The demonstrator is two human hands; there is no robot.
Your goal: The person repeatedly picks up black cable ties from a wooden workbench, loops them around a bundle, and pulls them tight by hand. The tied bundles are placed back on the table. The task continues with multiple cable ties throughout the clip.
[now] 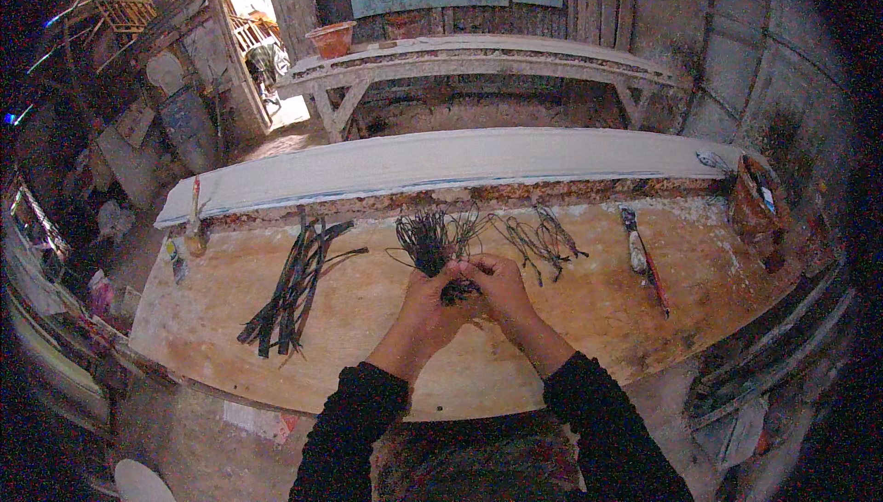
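A bundle of thin black cords (423, 237) stands out beyond my fingers, its far end a fan of loops. My left hand (427, 298) is closed around the bundle's near part. Thumb and fingers of my right hand (499, 287) pinch at the same spot, touching the left fingertips; the exact bit they hold is too small to make out. A dark tuft of the bundle (460, 292) shows below the fingers. Right of the hands lie several loose looped cords (541, 237). To the left is a pile of flat black strips (296, 286).
Both hands are over a wooden tabletop (570, 336). Along its far side runs a long whitish raised slab (441, 161). A brush-like tool with a red handle (651, 272) lies at right, near a brown container (759, 203). Farther back, a bench (497, 58) carries a terracotta pot (332, 40).
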